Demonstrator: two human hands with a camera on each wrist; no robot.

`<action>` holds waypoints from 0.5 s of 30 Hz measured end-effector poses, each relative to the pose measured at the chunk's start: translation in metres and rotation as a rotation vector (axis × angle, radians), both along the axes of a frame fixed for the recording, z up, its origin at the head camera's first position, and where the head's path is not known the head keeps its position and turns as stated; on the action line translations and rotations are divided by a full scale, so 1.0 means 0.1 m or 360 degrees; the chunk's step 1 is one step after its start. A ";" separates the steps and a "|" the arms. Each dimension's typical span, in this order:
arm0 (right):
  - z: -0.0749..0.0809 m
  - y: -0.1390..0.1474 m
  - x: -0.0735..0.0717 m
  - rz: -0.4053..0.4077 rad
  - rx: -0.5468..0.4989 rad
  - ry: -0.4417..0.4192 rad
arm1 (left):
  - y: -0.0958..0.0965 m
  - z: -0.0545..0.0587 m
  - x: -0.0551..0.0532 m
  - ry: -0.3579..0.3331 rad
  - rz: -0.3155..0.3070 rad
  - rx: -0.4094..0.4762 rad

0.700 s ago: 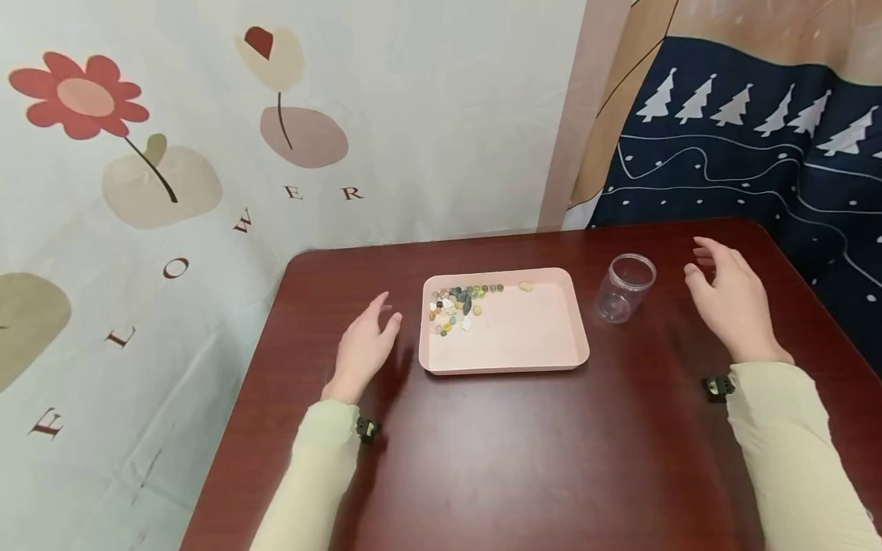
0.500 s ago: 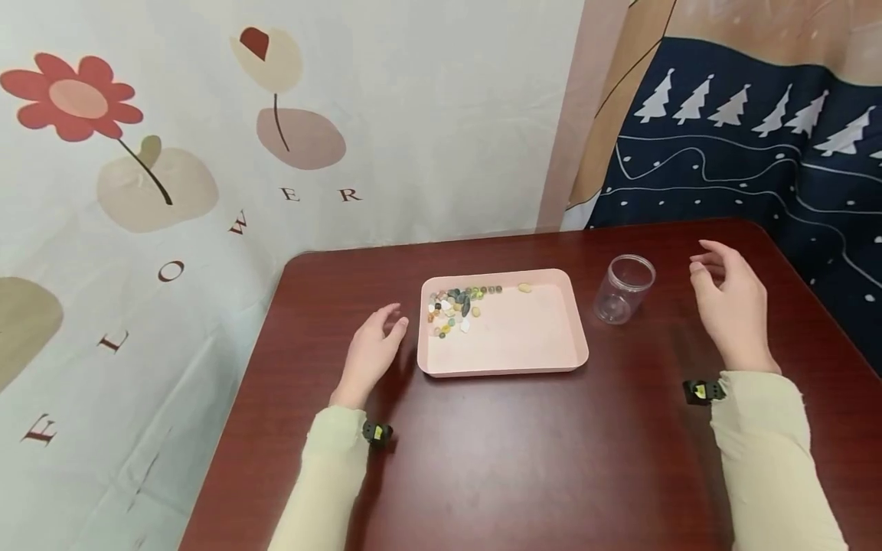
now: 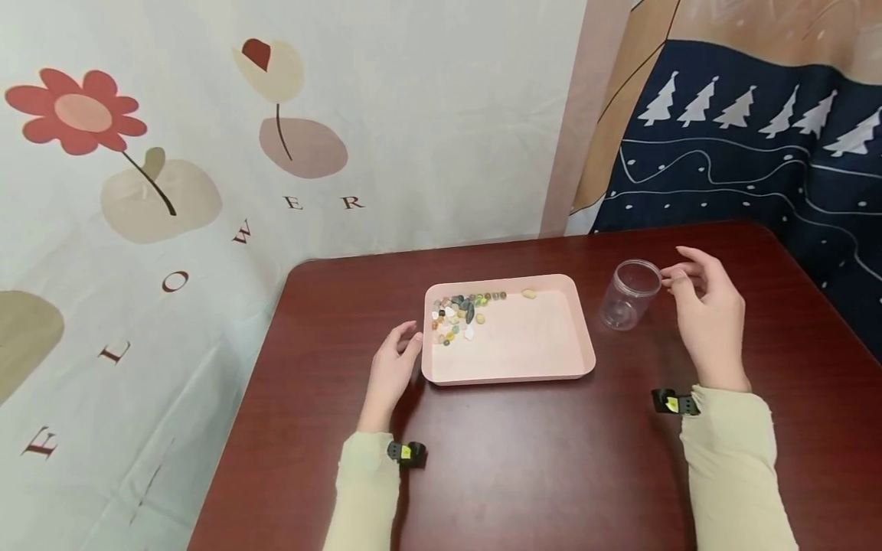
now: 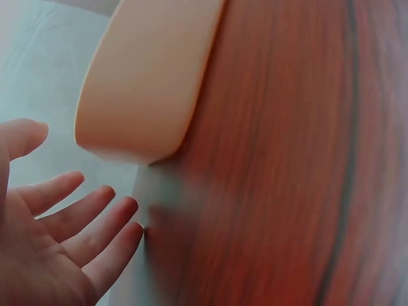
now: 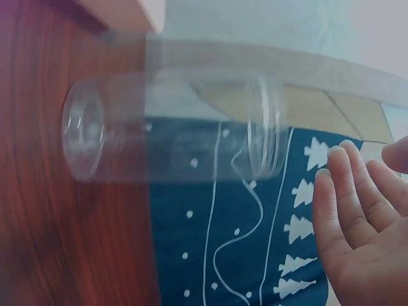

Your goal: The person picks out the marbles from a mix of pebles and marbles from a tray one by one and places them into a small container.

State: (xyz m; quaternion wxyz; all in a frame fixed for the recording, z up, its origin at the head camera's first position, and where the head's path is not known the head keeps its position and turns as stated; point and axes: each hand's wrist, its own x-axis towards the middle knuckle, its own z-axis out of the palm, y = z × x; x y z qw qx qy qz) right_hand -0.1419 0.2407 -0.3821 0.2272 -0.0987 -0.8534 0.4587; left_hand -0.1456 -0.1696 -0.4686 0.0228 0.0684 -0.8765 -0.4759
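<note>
A pink rectangular tray (image 3: 527, 344) lies on the table, with several small coloured stones and beads (image 3: 455, 314) gathered in its left part. My left hand (image 3: 394, 371) is just off the tray's left side, fingers loosely bent; in the left wrist view that hand (image 4: 70, 236) shows spread fingers and nothing in them, near the tray's outer wall (image 4: 146, 76). To the right of the tray stands a clear, lidless jar (image 3: 628, 295). My right hand (image 3: 710, 314) is beside the jar's rim, and the right wrist view has its fingers (image 5: 360, 197) apart from the jar (image 5: 175, 127).
The dark red-brown wooden table (image 3: 537, 467) meets a pale flower-printed curtain (image 3: 441, 138) at the back. A navy cloth with white trees (image 3: 744, 168) hangs behind the right corner. One tan stone (image 3: 528, 294) sits alone near the tray's far edge.
My left hand has moved right, up to the tray's side. My right hand has moved left toward the jar. Tray, stones and jar stay where they were.
</note>
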 end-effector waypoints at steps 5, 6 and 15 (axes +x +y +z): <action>0.00 -0.14 0.05 0.0030 -0.0124 0.0021 | 0.04 -0.05 0.06 0.0035 0.0036 0.0131; 0.00 -0.17 0.07 0.0041 -0.0142 0.0020 | 0.05 -0.06 0.06 0.0043 0.0047 0.0155; -0.04 -0.38 0.03 0.0159 -0.0262 0.0127 | 0.07 -0.19 0.03 0.0123 0.0061 0.0953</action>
